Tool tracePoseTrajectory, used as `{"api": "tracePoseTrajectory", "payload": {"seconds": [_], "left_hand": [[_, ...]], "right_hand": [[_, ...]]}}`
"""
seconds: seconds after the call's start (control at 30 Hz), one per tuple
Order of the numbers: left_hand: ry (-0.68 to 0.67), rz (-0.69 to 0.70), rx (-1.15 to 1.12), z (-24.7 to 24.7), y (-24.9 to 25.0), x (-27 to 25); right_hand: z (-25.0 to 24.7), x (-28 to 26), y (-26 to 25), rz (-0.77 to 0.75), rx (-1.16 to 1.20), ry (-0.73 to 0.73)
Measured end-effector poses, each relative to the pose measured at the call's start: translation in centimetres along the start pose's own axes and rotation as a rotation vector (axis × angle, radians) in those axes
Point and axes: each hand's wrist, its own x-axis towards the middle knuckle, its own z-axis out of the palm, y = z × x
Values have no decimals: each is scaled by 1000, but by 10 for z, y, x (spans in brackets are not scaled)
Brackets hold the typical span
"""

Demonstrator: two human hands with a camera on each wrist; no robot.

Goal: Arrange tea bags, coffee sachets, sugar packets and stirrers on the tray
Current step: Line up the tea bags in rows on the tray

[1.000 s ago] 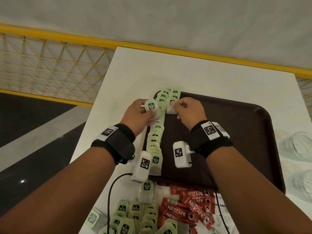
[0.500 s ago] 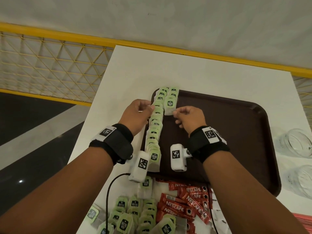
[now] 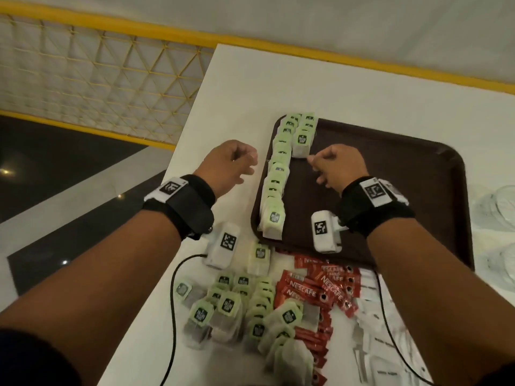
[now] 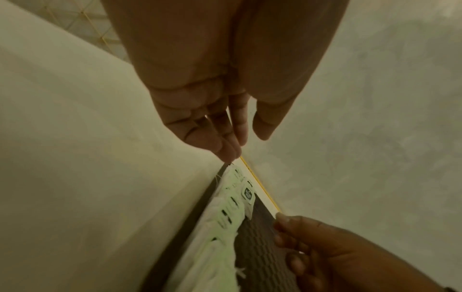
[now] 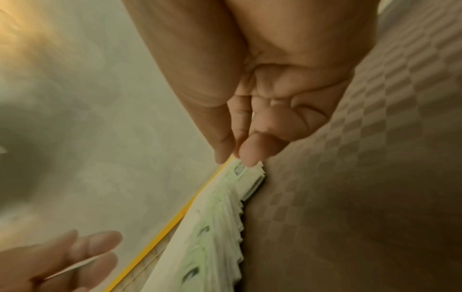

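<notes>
Brown tray (image 3: 390, 168) — head view alone shows sachets (image 3: 315, 288).

White table (image 3: 320, 87), yellow lattice railing (image 3: 106, 76) beyond its left edge, clear glass jars (image 3: 498, 207) at right.

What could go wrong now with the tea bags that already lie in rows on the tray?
1. The right hand is right at the short row of tea bags; a nudge could skew it.
2. The long row leans overlapped along the tray rim; one push might slide several bags.
3. The left hand, open above the table, could brush the long row on its way back.
</notes>
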Motion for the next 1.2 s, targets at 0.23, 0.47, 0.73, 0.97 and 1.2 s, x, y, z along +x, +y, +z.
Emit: {"api": "tracePoseTrajectory", "payload": {"seconds": [0.23, 0.47, 0.73, 0.97, 1.2], "left_hand": [[-271, -60, 368, -22, -35, -71], [-468, -22, 724, -29, -66, -131], [-604, 98, 987, -15, -82, -153], [-589, 117, 1090, -1, -82, -159], [-540, 43, 1034, -1, -83, -162]], "right_hand": [[-8, -103, 7, -162, -255, -374], [28, -171, 30, -367, -686, -592], [61, -205, 31, -488, -1017, -530], [75, -217, 38, -493, -1017, -462], [75, -224, 38, -539, -954, -482]]}}
